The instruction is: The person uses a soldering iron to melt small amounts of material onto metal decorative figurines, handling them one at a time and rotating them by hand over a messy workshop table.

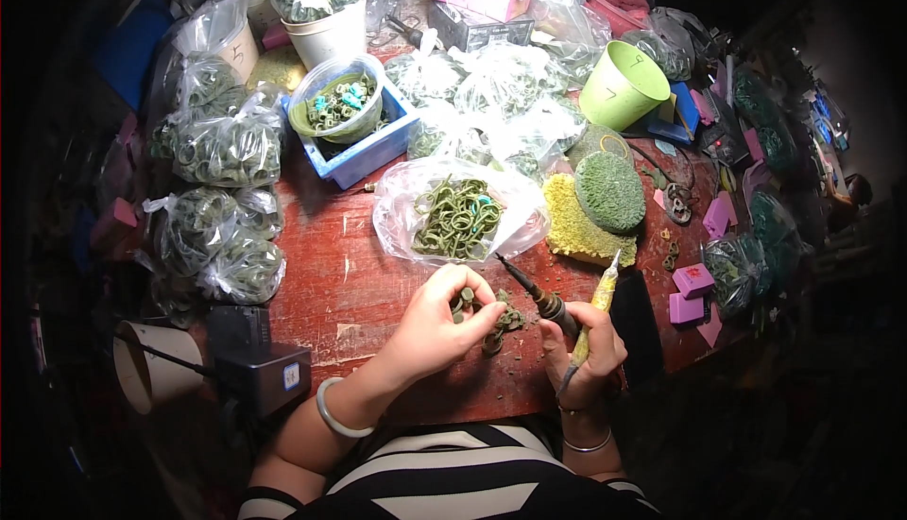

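My left hand (436, 323) is closed in a pinch around a small dark green ring (460, 305), partly hidden by the fingers. My right hand (597, 350) grips two pen-like tools together. One is a dark, soldering-iron-like pen (540, 299) with a thin tip toward the upper left. The other is a yellow-wrapped pen (601, 301) whose tip points up; a cord trails from its lower end. Between the hands, small green pieces (511, 320) lie on the red table (326, 298). Just beyond them, an open clear plastic bag (395, 206) holds a heap of green rings (455, 222).
A yellow sponge-like pad (572, 227) and a round green pad (609, 191) lie right of the bag. Behind stand a blue box (351, 169) with a clear tub (307, 109), filled bags (510, 85) and a green cup (619, 85). Pink blocks (693, 280) sit far right.
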Motion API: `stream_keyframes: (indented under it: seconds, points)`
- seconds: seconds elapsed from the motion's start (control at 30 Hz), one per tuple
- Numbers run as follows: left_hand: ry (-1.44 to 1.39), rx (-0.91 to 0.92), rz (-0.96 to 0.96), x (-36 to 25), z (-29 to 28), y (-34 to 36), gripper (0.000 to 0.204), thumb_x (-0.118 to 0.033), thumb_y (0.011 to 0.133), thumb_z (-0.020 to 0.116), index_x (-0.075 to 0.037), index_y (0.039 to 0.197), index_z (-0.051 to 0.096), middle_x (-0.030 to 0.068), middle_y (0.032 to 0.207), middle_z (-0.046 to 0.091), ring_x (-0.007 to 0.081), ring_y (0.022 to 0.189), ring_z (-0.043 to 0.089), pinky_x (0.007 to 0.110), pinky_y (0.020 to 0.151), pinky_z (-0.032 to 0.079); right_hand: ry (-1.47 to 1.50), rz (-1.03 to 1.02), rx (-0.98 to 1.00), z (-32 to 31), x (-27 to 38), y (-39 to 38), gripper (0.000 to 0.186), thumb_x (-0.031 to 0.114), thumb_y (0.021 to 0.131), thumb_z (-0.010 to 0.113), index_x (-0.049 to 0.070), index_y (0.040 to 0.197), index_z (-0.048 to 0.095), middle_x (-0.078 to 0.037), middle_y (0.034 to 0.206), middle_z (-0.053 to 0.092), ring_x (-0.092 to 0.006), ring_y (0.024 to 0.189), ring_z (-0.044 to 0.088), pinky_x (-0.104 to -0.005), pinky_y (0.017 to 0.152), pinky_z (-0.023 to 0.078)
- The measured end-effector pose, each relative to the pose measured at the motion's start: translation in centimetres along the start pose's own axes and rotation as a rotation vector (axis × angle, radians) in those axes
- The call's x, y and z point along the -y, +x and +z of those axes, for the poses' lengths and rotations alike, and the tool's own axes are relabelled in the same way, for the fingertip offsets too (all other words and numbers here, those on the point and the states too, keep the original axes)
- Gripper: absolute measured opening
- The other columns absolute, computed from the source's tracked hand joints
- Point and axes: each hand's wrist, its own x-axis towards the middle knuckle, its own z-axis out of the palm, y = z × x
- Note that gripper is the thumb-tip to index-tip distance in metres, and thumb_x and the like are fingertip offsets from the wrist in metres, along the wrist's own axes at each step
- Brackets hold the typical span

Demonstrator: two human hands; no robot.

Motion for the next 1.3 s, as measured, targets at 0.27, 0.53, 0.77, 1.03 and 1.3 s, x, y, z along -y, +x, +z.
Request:
stream_keyframes:
  seconds: [0.27, 0.53, 0.77, 1.03, 1.3]
  points:
    - [-0.722, 0.247, -0.375, -1.1, -0.9, 0.3, 0.015, -0.014, 0.099, 0.063, -0.003, 0.106, 0.057, 0.0086, 0.097, 0.067, 0.0078, 0.076, 0.060, 0.019, 0.057, 0.045, 0.094, 0.039, -0.033, 0.3, -0.2, -0.2, 0.036, 0.017, 0.077, 0.088, 0.003, 0.094, 0.061, -0.002, 0.076, 0.065, -0.0072, 0.061, 0.058, -0.0221, 0.056, 0.046]
    - [-0.788, 0.284, -0.346, -0.9, -0.7, 0.2, 0.013, -0.009, 0.099, 0.061, -0.005, 0.110, 0.055, 0.0066, 0.096, 0.066, 0.0066, 0.078, 0.062, 0.017, 0.053, 0.045, 0.285, 0.053, 0.143, 0.2, -0.6, -0.4, 0.033, 0.003, 0.074, 0.084, 0.004, 0.099, 0.062, -0.007, 0.074, 0.068, -0.0140, 0.064, 0.067, -0.0259, 0.060, 0.052]
    - [-0.712, 0.274, -0.386, -0.6, -0.9, 0.1, 0.017, -0.008, 0.096, 0.064, -0.006, 0.110, 0.054, 0.0060, 0.092, 0.067, 0.0063, 0.072, 0.061, 0.016, 0.053, 0.042, 0.294, 0.055, 0.078, 0.5, -0.6, -0.1, 0.034, 0.001, 0.075, 0.082, 0.003, 0.098, 0.058, -0.007, 0.082, 0.068, -0.0110, 0.069, 0.065, -0.0244, 0.063, 0.051]
    - [-0.577, 0.276, -0.439, -1.5, -0.2, 0.0, 0.022, -0.018, 0.092, 0.073, -0.007, 0.107, 0.061, -0.0021, 0.088, 0.066, 0.0015, 0.068, 0.056, 0.017, 0.053, 0.041, 0.352, 0.172, 0.141, 0.0, -0.9, -0.3, 0.031, 0.008, 0.079, 0.081, 0.004, 0.099, 0.058, -0.001, 0.075, 0.063, -0.0052, 0.063, 0.056, -0.0197, 0.057, 0.044]
    - [-0.551, 0.282, -0.418, -2.1, -0.1, -0.1, 0.021, -0.015, 0.091, 0.075, -0.007, 0.107, 0.063, -0.0025, 0.092, 0.066, 0.0011, 0.071, 0.055, 0.017, 0.056, 0.040, 0.461, 0.195, 0.152, 0.0, -1.7, -0.4, 0.030, 0.013, 0.082, 0.081, 0.004, 0.099, 0.059, -0.002, 0.074, 0.066, -0.0041, 0.060, 0.056, -0.0204, 0.055, 0.045]
